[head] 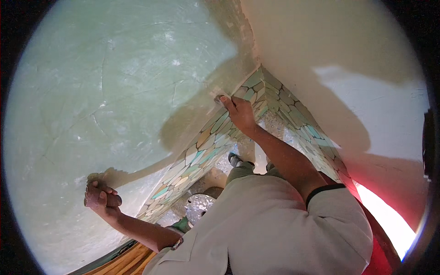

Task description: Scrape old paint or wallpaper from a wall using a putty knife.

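My left hand holds a brown cylindrical roll, which looks like rolled sandpaper, close to the pale green painted wall. Fine scratches and whitish patches mark that wall. Farther up, my right hand pinches a small dark piece at the wall surface, just above the tiled lower band. The piece may be folded sandpaper; my fingers partly cover it. Whitish dust or smears show around these fingertips. Both arms cast shadows across the wall.
A whitish wall meets the green one in a corner, with tiling along its lower part. Below are a spattered floor and a round speckled stool-like top. Wood-grained boards lie lower left; a bright opening is at right.
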Demonstrator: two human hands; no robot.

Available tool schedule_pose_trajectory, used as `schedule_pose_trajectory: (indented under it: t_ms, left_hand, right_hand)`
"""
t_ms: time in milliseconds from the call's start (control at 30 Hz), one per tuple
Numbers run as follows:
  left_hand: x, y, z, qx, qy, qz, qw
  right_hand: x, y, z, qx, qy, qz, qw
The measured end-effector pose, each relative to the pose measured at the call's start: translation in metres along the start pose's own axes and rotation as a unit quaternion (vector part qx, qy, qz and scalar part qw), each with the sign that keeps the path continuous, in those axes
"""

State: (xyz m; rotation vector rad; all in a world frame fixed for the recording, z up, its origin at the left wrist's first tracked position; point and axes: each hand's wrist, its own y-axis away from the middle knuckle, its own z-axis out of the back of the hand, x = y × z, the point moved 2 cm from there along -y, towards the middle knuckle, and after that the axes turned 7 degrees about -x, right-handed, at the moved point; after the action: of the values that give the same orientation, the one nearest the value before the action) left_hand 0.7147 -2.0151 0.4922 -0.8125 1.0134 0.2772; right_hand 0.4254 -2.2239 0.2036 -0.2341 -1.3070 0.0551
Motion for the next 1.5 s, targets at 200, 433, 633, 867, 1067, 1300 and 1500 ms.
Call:
schedule_pose_trajectory:
  t_ms: [200,433,633,867,1067,1300,1500]
  left_hand:
    - [0.004,-0.004,0.010,0.010,0.000,-0.027,1.000]
    - [0.004,0.000,0.006,-0.004,0.015,0.008,1.000]
    - [0.008,-0.002,0.007,0.006,0.024,0.005,1.000]
    - [0.004,0.000,0.014,0.023,0.015,-0.009,1.000]
    - [0.010,-0.002,0.000,0.006,0.025,0.011,1.000]
    - [0.010,-0.003,0.012,0.044,0.025,-0.016,0.999]
    - [0.011,-0.002,0.013,0.041,0.041,0.010,0.998]
  right_hand:
    - [-0.012,0.014,0.006,0.009,0.021,0.002,1.000]
    - [0.011,0.004,0.004,0.007,0.006,-0.046,0.999]
    - [0.006,0.001,-0.002,-0.007,-0.007,-0.009,1.000]
    - [-0.004,0.006,0.002,-0.001,-0.053,-0.036,0.998]
    - [-0.003,-0.006,0.006,-0.017,0.019,-0.028,0.999]
    - [-0.006,-0.001,0.007,0.029,0.002,-0.035,0.999]
    - [0.008,0.007,0.018,0.005,-0.011,-0.015,1.000]
